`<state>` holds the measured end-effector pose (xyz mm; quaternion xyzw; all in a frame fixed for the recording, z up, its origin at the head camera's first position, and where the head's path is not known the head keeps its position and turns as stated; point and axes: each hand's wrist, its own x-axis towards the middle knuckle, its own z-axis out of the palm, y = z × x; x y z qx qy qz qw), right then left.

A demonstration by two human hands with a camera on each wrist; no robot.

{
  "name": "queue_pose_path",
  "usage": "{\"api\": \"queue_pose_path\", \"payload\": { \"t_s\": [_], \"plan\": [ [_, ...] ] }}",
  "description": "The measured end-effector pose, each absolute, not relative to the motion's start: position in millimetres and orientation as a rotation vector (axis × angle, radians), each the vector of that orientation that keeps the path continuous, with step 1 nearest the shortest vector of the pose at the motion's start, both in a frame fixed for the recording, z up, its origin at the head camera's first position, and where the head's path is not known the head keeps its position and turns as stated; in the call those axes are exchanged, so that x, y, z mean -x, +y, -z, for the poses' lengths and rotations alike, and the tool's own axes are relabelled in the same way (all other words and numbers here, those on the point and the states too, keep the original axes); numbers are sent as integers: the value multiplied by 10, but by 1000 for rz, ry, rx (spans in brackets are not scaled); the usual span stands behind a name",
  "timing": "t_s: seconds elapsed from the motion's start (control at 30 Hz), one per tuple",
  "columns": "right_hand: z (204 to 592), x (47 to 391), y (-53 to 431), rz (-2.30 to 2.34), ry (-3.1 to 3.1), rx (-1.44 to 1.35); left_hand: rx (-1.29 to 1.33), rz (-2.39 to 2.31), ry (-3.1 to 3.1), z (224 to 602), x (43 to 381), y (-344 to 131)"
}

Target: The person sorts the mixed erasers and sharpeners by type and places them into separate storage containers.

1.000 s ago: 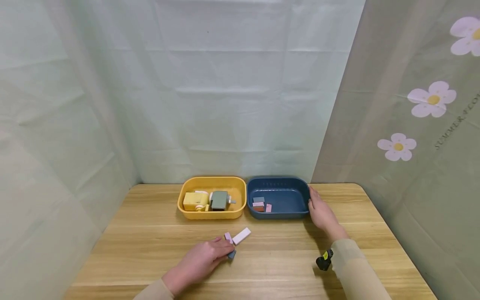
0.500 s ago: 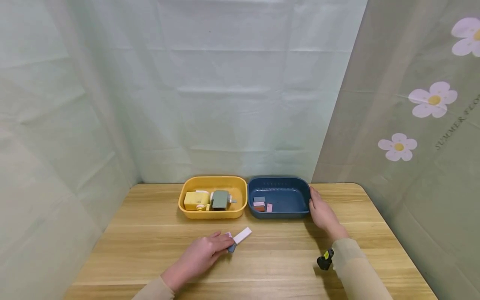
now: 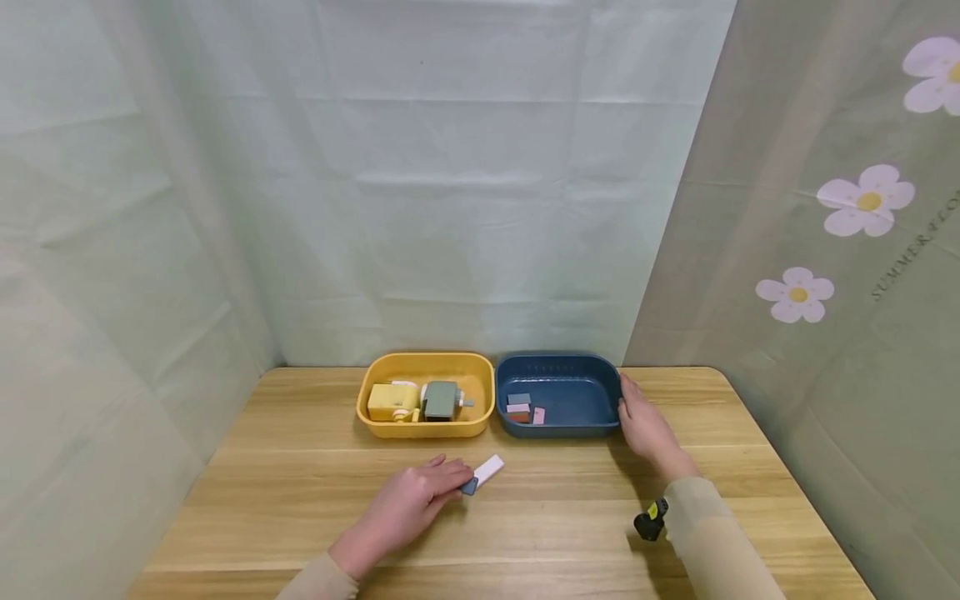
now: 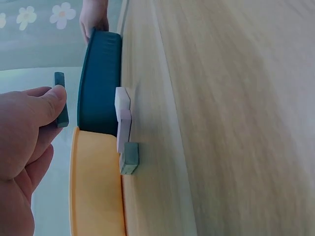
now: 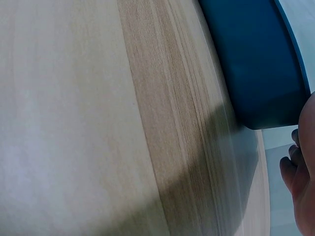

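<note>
My left hand (image 3: pixel 411 497) pinches a small dark blue-grey block (image 4: pixel 61 100) between thumb and fingertips, over the table. In the left wrist view, a white block (image 4: pixel 122 101), a lilac block (image 4: pixel 124 129) and a grey-green block (image 4: pixel 130 158) stand in a row on the wood. From the head, the white one (image 3: pixel 489 470) shows just past my fingertips, while the hand hides the lilac one. My right hand (image 3: pixel 647 425) rests against the right end of a dark blue bin (image 3: pixel 555 432), its fingertips right at the rim.
Inside the blue bin lie several small blocks, among them a red-brown block (image 3: pixel 519 417) and a pink block (image 3: pixel 538 415). Beside it, a yellow bin (image 3: pixel 427 430) holds a yellow boxy object (image 3: pixel 390 402) and a grey-green one (image 3: pixel 439 400). Curtains (image 3: pixel 480 208) stand behind the table.
My left hand has shifted slightly away from me and to the right, bringing the dark blue-grey block nearer the white one. The lilac block has become hidden. My right hand stays in place.
</note>
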<state>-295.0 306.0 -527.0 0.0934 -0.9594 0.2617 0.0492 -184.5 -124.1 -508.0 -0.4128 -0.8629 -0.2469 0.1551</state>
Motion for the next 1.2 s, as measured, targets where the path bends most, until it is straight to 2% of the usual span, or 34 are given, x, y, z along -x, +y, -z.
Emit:
{"api": "queue_pose_path", "payload": {
  "t_s": [0.53,1.2],
  "plan": [
    [5274,2961,3053,-790,-2923,-285,1126,756,-2551,4918,1923,-1038],
    [5297,2961,3067,-781,-2915,-292,1130,800,-2488,4807,2213,-654]
  ]
}}
